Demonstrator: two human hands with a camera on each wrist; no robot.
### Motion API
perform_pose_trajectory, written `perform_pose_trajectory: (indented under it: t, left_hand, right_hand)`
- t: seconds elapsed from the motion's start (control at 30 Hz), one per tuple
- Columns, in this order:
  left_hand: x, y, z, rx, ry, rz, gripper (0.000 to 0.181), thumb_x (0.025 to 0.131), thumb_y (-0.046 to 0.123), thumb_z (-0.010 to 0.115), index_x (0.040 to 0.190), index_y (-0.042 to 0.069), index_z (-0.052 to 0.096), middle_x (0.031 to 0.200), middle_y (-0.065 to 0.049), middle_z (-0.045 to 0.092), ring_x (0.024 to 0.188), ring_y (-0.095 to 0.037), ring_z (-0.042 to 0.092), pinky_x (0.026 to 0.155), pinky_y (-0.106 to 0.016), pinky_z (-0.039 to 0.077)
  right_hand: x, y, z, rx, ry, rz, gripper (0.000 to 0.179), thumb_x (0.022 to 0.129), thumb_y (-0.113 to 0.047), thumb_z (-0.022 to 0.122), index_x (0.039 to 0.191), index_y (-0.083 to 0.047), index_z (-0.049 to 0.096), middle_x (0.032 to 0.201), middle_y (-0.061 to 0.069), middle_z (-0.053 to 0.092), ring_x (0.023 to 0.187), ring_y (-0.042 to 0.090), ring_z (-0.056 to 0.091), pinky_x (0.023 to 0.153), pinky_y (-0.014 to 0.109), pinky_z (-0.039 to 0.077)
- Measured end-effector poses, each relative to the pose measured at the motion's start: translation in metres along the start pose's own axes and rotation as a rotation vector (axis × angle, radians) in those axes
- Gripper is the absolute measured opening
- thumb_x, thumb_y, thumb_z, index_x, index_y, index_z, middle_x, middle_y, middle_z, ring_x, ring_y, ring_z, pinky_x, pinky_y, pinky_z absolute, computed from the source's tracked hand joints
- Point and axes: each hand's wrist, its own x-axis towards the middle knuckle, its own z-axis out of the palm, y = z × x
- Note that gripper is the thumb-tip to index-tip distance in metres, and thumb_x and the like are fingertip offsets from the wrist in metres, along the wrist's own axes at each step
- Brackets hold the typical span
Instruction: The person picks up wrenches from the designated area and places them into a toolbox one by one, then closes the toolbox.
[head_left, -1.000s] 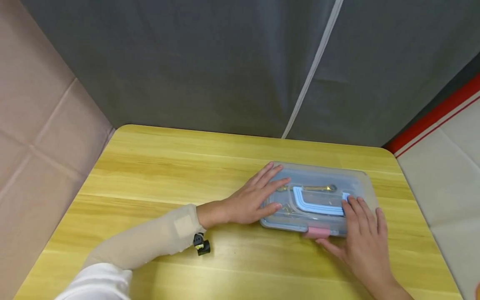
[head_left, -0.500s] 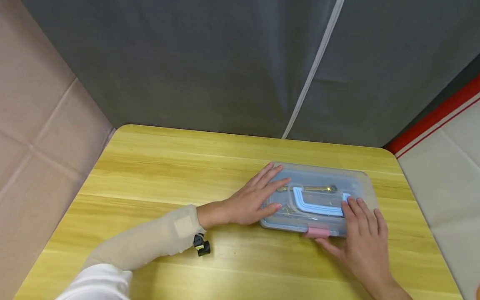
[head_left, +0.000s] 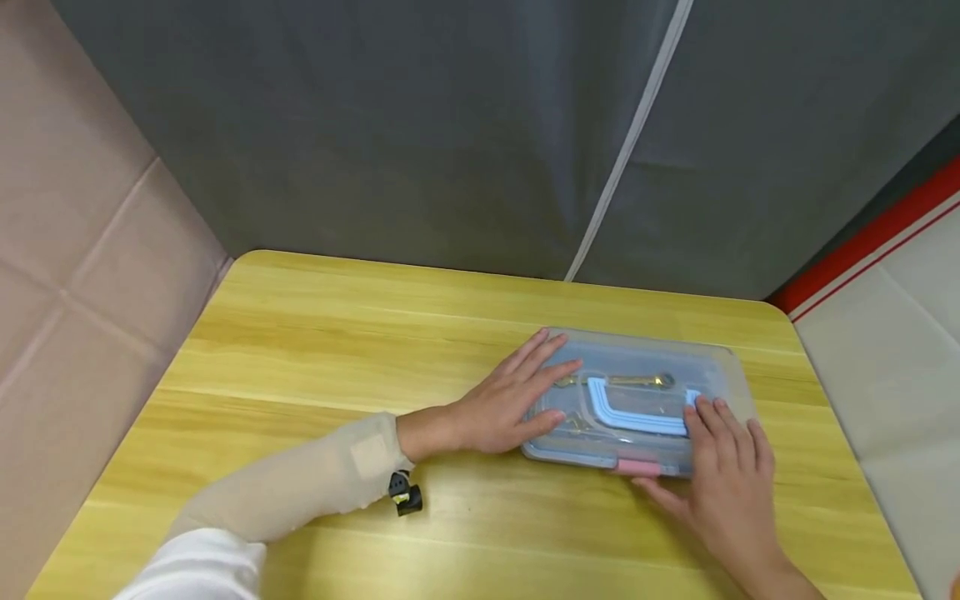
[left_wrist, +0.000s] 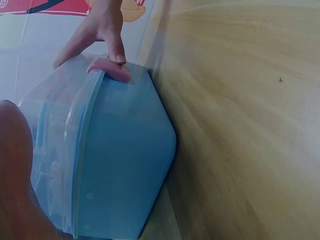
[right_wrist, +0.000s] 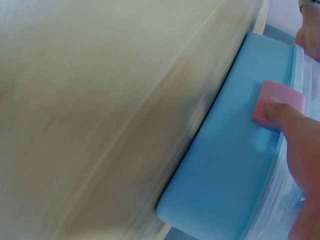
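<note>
A storage box (head_left: 660,350) with a clear lid and light blue base rests on the table, its lid down. My left hand (head_left: 498,408) lies on the lid's left end, fingers spread and straight. My right hand (head_left: 731,492) rests its fingers on the lid's right front, by one end of the blue handle (head_left: 637,419). Its thumb (right_wrist: 287,117) presses the pink latch (right_wrist: 280,97) at the box's front. Through the lid shows a gold-coloured wrench (head_left: 637,381), partly behind the left fingers. The left wrist view also shows the right thumb touching the latch (left_wrist: 112,69).
The wood-grain table (head_left: 337,333) stretches left and in front of the box. A dark grey curtain (head_left: 375,125) hangs behind it. Pale panels stand at left and right, the right one (head_left: 900,375) with a red band. A small black device (head_left: 405,494) sits at my left wrist.
The pink latch has swung slightly in toward the box's front under my right thumb. Both hands and the box otherwise stay in place; the head view has shifted a little.
</note>
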Motion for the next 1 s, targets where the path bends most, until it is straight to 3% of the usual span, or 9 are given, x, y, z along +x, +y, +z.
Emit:
perform_pose_trajectory:
  t: [0.47,0.7,0.77,0.87,0.93,1.0]
  left_hand:
    - [0.001,0.002,0.0,0.007,-0.016,-0.015,0.064,0.107,0.038,0.044,0.162,0.013,0.024,0.171,-0.008,-0.004,0.156,-0.025,-0.013,0.125,-0.042,-0.002]
    - [0.001,0.003,-0.003,0.036,-0.032,-0.035,0.064,0.107,0.043,0.045,0.162,0.017,0.026,0.171,-0.005,0.0,0.156,-0.023,-0.011,0.125,-0.046,0.002]
    - [0.001,0.002,-0.006,0.044,-0.038,-0.041,0.065,0.106,0.044,0.047,0.162,0.019,0.027,0.171,-0.005,0.002,0.156,-0.023,-0.009,0.125,-0.048,0.005]
    - [0.001,0.001,-0.013,0.046,-0.05,-0.035,0.063,0.106,0.044,0.05,0.161,0.02,0.031,0.171,-0.006,0.008,0.157,-0.024,-0.003,0.125,-0.051,0.009]
    - [0.001,0.0,-0.018,0.037,-0.057,-0.03,0.061,0.105,0.043,0.051,0.16,0.019,0.035,0.17,-0.007,0.012,0.157,-0.025,0.001,0.124,-0.052,0.011]
    - [0.0,-0.002,-0.025,0.024,-0.058,-0.036,0.059,0.106,0.042,0.052,0.158,0.018,0.038,0.169,-0.008,0.017,0.156,-0.026,0.007,0.124,-0.051,0.013]
  right_hand:
    - [0.0,0.003,0.001,0.001,0.008,-0.018,0.112,0.086,-0.088,0.04,0.142,0.009,0.047,0.142,0.03,0.049,0.136,0.048,0.039,0.121,0.059,0.015]
    - [0.002,0.003,-0.011,0.008,-0.113,0.031,0.115,0.081,-0.092,0.039,0.139,0.007,0.049,0.146,0.026,0.047,0.142,0.042,0.034,0.123,0.053,0.009]
    - [0.005,0.004,-0.016,0.034,-0.12,0.039,0.108,0.084,-0.089,0.041,0.137,0.004,0.054,0.143,0.025,0.05,0.139,0.04,0.038,0.121,0.054,0.016]
    - [0.015,0.006,-0.025,0.082,-0.109,0.042,0.092,0.089,-0.082,0.046,0.128,0.0,0.062,0.135,0.022,0.058,0.128,0.041,0.047,0.105,0.06,0.031]
    - [0.023,0.007,-0.031,0.122,-0.1,0.049,0.073,0.09,-0.069,0.062,0.119,-0.003,0.068,0.128,0.02,0.063,0.12,0.041,0.054,0.093,0.061,0.037]
    - [0.032,0.009,-0.037,0.164,-0.09,0.067,0.053,0.086,-0.051,0.077,0.111,-0.004,0.071,0.122,0.018,0.067,0.113,0.041,0.059,0.099,0.05,0.042]
